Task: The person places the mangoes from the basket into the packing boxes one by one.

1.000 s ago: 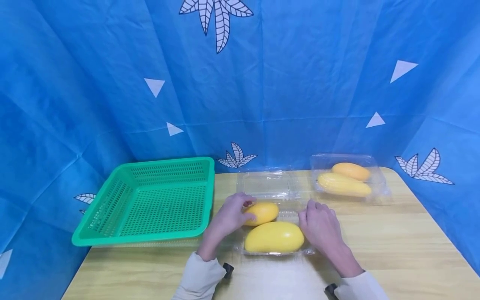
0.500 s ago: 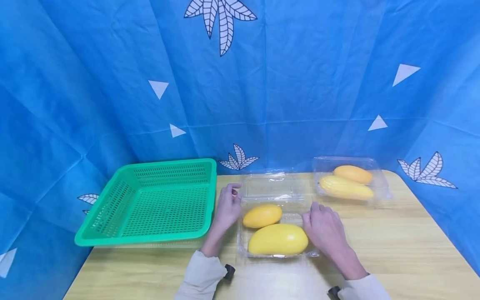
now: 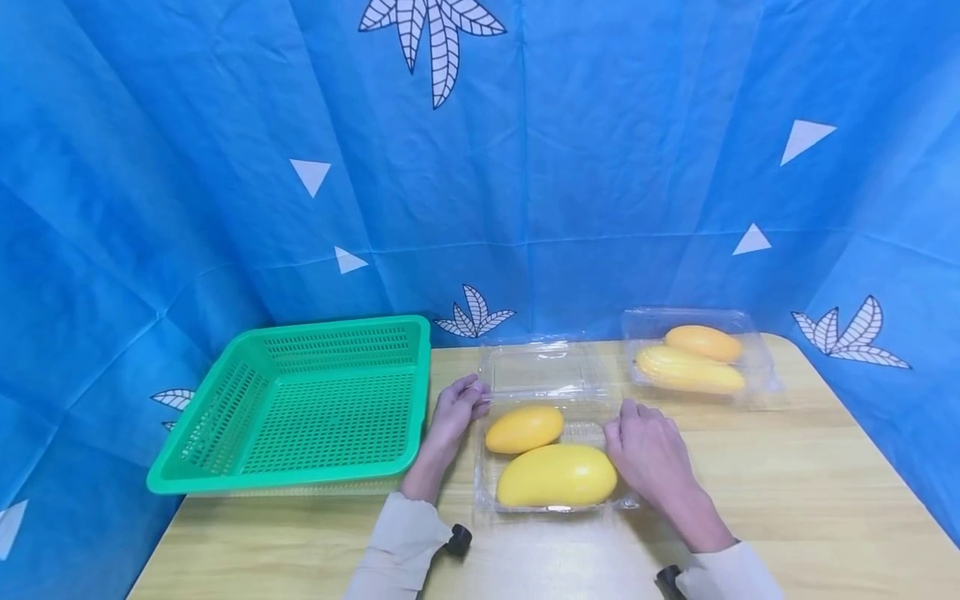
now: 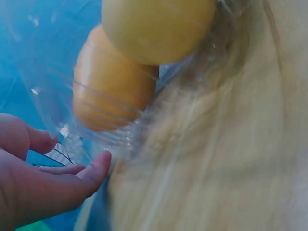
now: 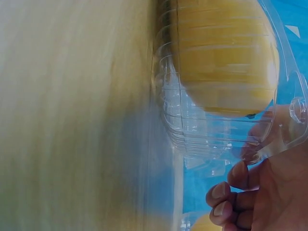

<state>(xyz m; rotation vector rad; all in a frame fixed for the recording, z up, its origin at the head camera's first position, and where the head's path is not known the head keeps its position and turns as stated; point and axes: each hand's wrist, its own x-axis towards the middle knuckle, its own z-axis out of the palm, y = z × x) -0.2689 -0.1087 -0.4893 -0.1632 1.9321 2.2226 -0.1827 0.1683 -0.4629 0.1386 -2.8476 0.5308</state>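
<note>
A clear plastic clamshell container (image 3: 480, 483) stands on the table with its lid (image 3: 536, 371) folded back. Inside lie a smaller orange-yellow mango (image 3: 525, 429) and a larger yellow mango (image 3: 557, 476), both smooth. My left hand (image 3: 453, 412) is at the container's rear left corner near the hinge. In the left wrist view, its thumb (image 4: 98, 166) and fingers stand apart beside the clear plastic. My right hand (image 3: 648, 446) grips the container's right rim. Through the plastic in the right wrist view, the thumb (image 5: 260, 134) shows behind the rim, fingers curled.
A green perforated basket (image 3: 337, 417) sits at the left, nothing in it. At the back right, another clear container (image 3: 637, 321) holds an orange-yellow fruit (image 3: 703, 342) and a long, ridged yellow fruit (image 3: 688, 371). A blue patterned curtain (image 3: 570, 167) hangs behind the wooden table (image 3: 795, 483).
My left hand has let go of the smaller mango, which now lies in the container. It has drawn left, then settled at the rear left corner. The right hand keeps its grip.
</note>
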